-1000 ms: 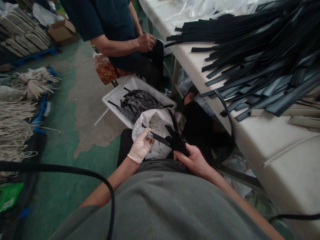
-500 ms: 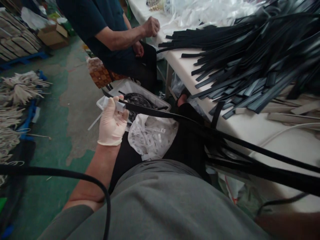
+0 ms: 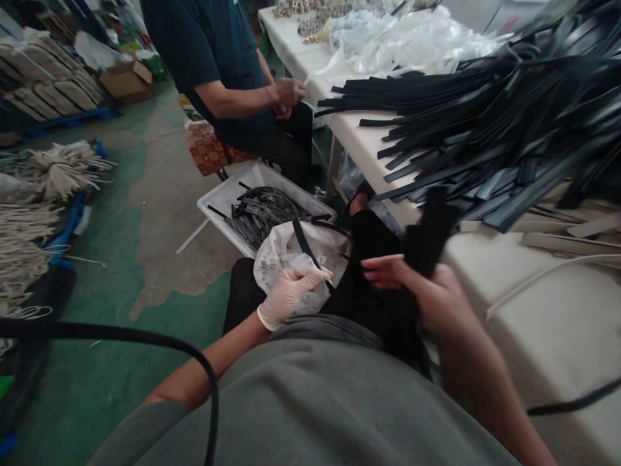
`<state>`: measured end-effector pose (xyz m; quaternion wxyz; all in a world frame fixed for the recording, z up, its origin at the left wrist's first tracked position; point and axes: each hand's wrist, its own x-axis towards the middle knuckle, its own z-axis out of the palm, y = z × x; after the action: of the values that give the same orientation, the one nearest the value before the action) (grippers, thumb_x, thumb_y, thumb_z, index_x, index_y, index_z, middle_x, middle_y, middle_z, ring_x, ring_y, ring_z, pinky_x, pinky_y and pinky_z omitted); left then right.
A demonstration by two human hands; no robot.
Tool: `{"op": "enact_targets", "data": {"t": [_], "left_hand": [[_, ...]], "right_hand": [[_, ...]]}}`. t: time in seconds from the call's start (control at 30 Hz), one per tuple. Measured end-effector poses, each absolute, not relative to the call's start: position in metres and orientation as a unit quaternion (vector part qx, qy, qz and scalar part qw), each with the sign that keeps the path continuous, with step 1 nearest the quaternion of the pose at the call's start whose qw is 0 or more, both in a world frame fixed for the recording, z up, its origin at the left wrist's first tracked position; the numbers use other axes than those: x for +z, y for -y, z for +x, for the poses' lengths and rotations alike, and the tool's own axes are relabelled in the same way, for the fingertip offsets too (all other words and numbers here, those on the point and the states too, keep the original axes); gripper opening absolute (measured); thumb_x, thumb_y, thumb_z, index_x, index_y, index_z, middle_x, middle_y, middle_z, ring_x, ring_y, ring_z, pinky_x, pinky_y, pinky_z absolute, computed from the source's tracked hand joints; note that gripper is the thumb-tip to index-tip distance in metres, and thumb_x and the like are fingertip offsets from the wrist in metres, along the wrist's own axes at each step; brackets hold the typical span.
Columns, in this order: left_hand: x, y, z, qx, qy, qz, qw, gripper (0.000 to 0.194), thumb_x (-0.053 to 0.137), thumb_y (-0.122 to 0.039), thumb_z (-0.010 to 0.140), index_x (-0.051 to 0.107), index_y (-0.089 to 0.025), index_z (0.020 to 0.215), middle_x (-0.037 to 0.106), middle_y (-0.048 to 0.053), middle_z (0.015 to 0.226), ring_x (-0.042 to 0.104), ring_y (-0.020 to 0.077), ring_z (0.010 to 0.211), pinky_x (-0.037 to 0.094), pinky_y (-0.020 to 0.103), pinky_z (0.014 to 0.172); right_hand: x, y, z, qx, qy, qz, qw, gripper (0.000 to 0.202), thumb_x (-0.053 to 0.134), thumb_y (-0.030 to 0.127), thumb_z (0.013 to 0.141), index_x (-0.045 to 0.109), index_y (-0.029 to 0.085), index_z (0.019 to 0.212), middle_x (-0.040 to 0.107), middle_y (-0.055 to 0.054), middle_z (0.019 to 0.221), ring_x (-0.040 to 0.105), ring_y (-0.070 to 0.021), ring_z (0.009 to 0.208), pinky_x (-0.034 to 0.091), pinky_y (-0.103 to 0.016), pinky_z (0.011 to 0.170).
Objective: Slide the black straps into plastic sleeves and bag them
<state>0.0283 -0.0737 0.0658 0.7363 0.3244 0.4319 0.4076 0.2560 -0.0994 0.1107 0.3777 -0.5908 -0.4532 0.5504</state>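
So, a white bin [image 3: 257, 173] full of dark straps is parked just beyond the gloved fingers, with a white bag [image 3: 272, 252] right under them. One black strap [image 3: 305, 241] is pinched pretty tight between thumb and fingertips of the left hand [image 3: 283, 299]. Further right, a bunch of black straps [image 3: 429, 236] is grasped upright in the right hand [image 3: 439, 298], a couple of fingers left poking out loosely. Beyond those fingers, a big strap pile [image 3: 485, 123] is spread on the table [image 3: 514, 291].

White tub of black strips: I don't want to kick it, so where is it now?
In the head view, the white tub sits left of centre, just beyond the white bag and on the near side of the seated person.
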Motion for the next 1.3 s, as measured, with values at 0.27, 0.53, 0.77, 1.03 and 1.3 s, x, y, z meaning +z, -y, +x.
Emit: {"op": "enact_targets", "data": {"t": [0.27, 0.53, 0.77, 1.03, 1.3], "left_hand": [[0.052, 0.093, 0.036, 0.296, -0.423, 0.392, 0.761, 0.021, 0.081, -0.035, 0.07, 0.076, -0.015, 0.071, 0.067, 0.003, 0.068, 0.056, 0.0122, 0.063, 0.043, 0.025, 0.065], [0.035, 0.074, 0.03, 0.36, -0.476, 0.263, 0.758, 0.026, 0.081, -0.035, 0.069, 0.073, -0.012, 0.078, 0.072, 0.005, 0.076, 0.065, 0.0146, 0.07, 0.05, 0.023, 0.067], [0.036, 0.039, -0.015, 0.465, -0.494, 0.038, 0.734, 0.016, 0.065, -0.03, 0.087, 0.062, -0.015, 0.083, 0.069, 0.001, 0.077, 0.069, 0.013, 0.068, 0.055, 0.022, 0.063], [0.029, 0.044, -0.01, 0.462, -0.495, 0.101, 0.729, 0.015, 0.064, -0.026, 0.087, 0.064, -0.014, 0.079, 0.07, 0.003, 0.077, 0.069, 0.0126, 0.068, 0.055, 0.022, 0.068], [0.027, 0.049, -0.013, 0.419, -0.48, 0.155, 0.755, 0.019, 0.074, -0.033, 0.077, 0.069, -0.015, 0.076, 0.072, 0.004, 0.078, 0.067, 0.0157, 0.073, 0.052, 0.025, 0.07]], "right_hand": [[0.067, 0.07, 0.189, 0.602, 0.457, -0.567, 0.326, 0.037, 0.067, 0.049, 0.077, 0.072, 0.014, 0.084, 0.071, -0.007, 0.082, 0.064, -0.0206, 0.075, 0.049, -0.029, 0.064], [0.068, 0.066, 0.209, 0.608, 0.348, -0.561, 0.441, 0.038, 0.069, 0.051, 0.074, 0.06, 0.018, 0.09, 0.066, -0.002, 0.069, 0.062, -0.0172, 0.06, 0.05, -0.03, 0.058], [0.075, 0.077, 0.22, 0.662, 0.439, -0.535, 0.289, 0.039, 0.072, 0.054, 0.072, 0.059, 0.018, 0.079, 0.054, 0.003, 0.05, 0.047, -0.0099, 0.04, 0.038, -0.024, 0.041], [0.059, 0.075, 0.195, 0.661, 0.519, -0.506, 0.194, 0.033, 0.064, 0.047, 0.08, 0.057, 0.018, 0.066, 0.053, 0.003, 0.049, 0.046, -0.0085, 0.04, 0.036, -0.022, 0.042], [0.053, 0.072, 0.191, 0.645, 0.506, -0.54, 0.19, 0.027, 0.065, 0.043, 0.08, 0.059, 0.018, 0.073, 0.056, 0.002, 0.051, 0.051, -0.0106, 0.041, 0.039, -0.022, 0.042]]}}
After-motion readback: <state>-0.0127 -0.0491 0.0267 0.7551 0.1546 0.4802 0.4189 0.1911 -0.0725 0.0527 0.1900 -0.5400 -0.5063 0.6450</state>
